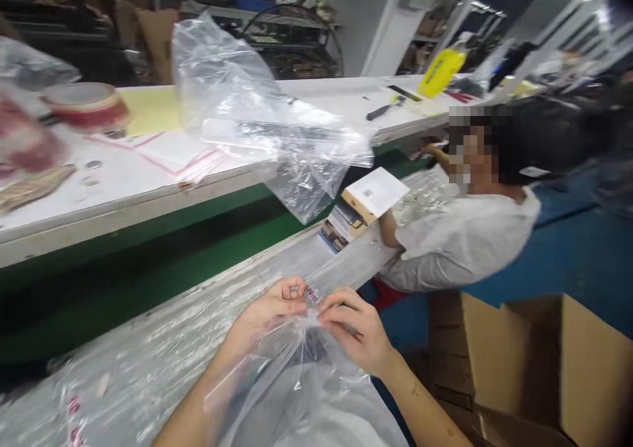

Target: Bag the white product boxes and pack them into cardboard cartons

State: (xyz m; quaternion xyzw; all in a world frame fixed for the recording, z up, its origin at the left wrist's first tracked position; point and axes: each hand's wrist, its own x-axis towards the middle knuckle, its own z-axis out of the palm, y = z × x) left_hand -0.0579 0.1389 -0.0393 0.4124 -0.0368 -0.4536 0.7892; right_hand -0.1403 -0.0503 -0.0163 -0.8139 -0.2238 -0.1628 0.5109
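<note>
Both hands meet at the gathered edge of a clear plastic bag (pixel 306 368) in front of my body. My left hand (pixel 277 305) pinches the film, thumb and fingers curled together. Facing it, my right hand (pixel 359 328) grips the same edge with its fingertips. The bag hangs down over my left forearm and toward me. Small reddish print shows on plastic between the hands. Below and beyond lies the work surface (pixel 163 335), covered in clear film.
A long white shelf (pixel 208 190) holds a tape roll (pixel 86 107), white papers (pixel 182 157) and clear plastic bags (pixel 277 124). A co-worker in a white shirt (pixel 465 239) sits to the right beside a printed box (pixel 366 203). Open cardboard boxes (pixel 494 355) stand at lower right.
</note>
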